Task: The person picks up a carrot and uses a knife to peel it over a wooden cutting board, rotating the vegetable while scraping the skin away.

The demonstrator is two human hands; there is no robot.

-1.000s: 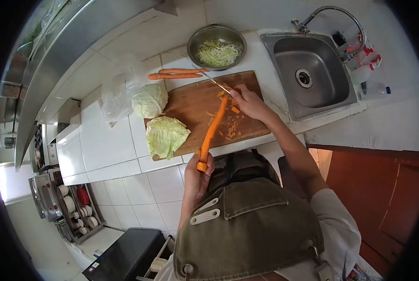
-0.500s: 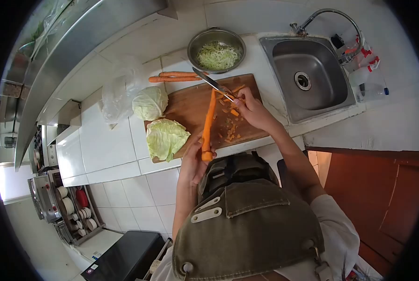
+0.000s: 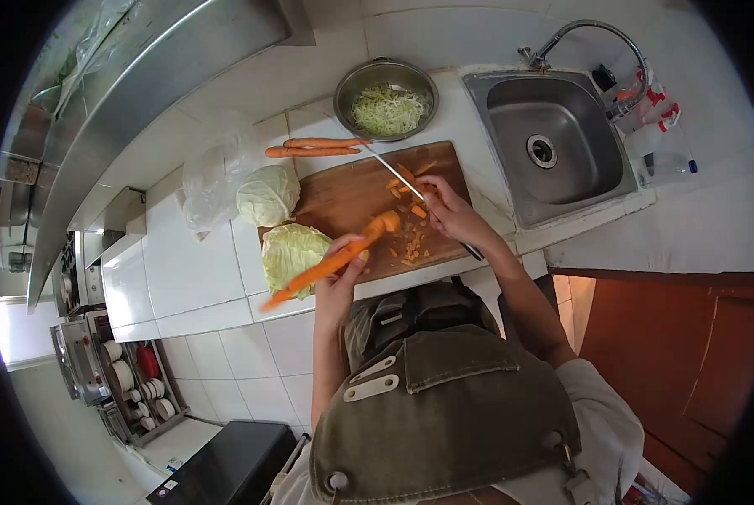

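Note:
My left hand (image 3: 339, 273) is closed around a carrot (image 3: 309, 276), whose thick end points at the board and whose thin tip sticks out to the lower left, slightly blurred. In my right hand (image 3: 454, 210) is a knife (image 3: 394, 171), its blade aimed up and left toward the bowl and its dark handle end showing below the wrist. Both hands are over the wooden cutting board (image 3: 335, 198), where orange carrot peelings (image 3: 412, 244) lie scattered. Two carrots (image 3: 314, 152) rest at the board's upper left. Beside the board sit a cabbage (image 3: 267, 195) and a cut cabbage piece (image 3: 288, 248).
A metal bowl (image 3: 431, 97) of shredded cabbage (image 3: 388, 109) stands behind the board. To the right is a steel sink (image 3: 511, 126) with a curved faucet (image 3: 600, 23) and bottles (image 3: 659, 126). A clear plastic bag (image 3: 213, 181) lies on the left of the counter.
The carrot in my left hand has swung round: its thin end went from pointing up at the board to pointing lower left. The knife has turned in my right hand and moved off the carrot.

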